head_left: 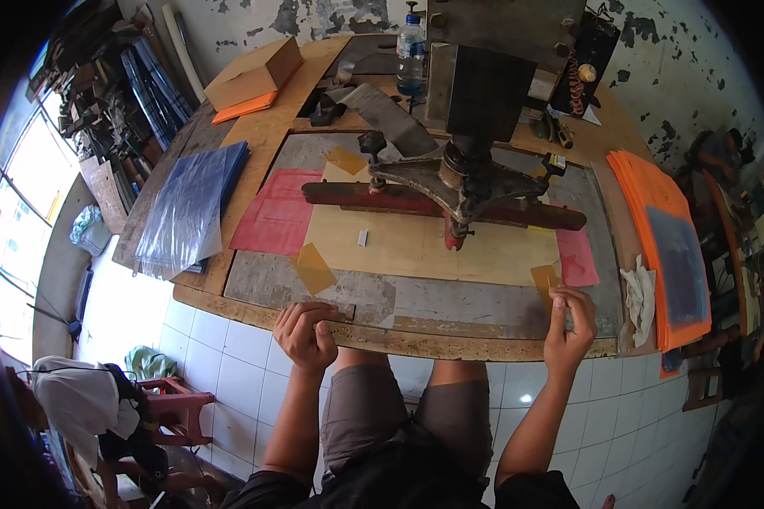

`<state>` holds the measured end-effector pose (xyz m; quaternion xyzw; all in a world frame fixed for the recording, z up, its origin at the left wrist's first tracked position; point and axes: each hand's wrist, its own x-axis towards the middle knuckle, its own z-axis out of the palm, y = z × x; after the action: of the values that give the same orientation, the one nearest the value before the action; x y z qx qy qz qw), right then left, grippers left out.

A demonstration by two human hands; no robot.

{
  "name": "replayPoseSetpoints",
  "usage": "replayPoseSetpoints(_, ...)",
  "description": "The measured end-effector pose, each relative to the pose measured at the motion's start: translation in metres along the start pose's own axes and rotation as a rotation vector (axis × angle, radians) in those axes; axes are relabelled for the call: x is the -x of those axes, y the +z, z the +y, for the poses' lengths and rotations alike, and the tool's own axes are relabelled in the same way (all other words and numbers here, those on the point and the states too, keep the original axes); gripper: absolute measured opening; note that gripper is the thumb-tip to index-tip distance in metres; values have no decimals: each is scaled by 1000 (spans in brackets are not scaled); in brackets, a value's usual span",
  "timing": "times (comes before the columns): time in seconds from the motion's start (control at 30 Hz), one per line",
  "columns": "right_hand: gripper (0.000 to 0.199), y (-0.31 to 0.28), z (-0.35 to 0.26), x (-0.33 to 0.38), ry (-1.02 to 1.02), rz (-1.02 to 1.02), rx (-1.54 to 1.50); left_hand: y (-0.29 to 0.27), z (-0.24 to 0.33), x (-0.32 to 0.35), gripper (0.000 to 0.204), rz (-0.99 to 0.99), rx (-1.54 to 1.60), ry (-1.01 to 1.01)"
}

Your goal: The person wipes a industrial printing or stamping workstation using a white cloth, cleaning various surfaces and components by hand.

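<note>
My left hand [306, 336] is curled at the front edge of the press table, with nothing visible in it. At the right, the fingertips of my right hand [569, 329] are pinched together at the lower end of an amber tape piece [543, 276]; whether they grip it is hidden. A cream board [416, 260] lies under the press head [475, 191], over a red sheet [272, 212] that shows at its left. A second amber tape piece [313, 270] lies at the board's front left corner. On the board rests a small white piece [362, 238].
Clear plastic sheets with blue ones [187, 208] are stacked at the left. Orange folders [654, 204] and a crumpled white cloth [639, 297] lie at the right. Behind are a cardboard box [255, 72] and a water bottle [411, 55]. Another person [85, 403] bends at lower left.
</note>
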<state>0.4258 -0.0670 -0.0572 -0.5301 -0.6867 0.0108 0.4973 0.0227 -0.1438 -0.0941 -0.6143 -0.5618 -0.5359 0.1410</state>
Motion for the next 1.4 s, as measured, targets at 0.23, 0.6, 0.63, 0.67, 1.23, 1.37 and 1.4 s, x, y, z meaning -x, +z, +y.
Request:
replayPoseSetpoints(0.23, 13, 0, -1, 0, 16, -14, 6, 1, -1, 1, 44, 12, -2, -1)
replayPoseSetpoints(0.6, 12, 1, 1, -1, 7, -22, -4, 1, -1, 2, 43, 21, -8, -4)
replayPoseSetpoints(0.63, 12, 1, 1, -1, 9, -28, 3, 1, -2, 2, 43, 26, -9, -5)
replayPoseSetpoints(0.67, 12, 0, 1, -1, 11, -34, 9, 2, -2, 3, 41, 23, 0, 4)
replayPoseSetpoints(1.23, 13, 2, 2, 0, 24, -57, 41, 6, -12, 13, 8, 57, -30, 110)
replayPoseSetpoints(1.37, 13, 1, -1, 0, 17, -71, 46, 5, -14, 17, 10, 55, -33, 119)
replayPoseSetpoints(1.4, 12, 3, 0, 0, 7, -65, 46, 5, -14, 16, 10, 51, -33, 119)
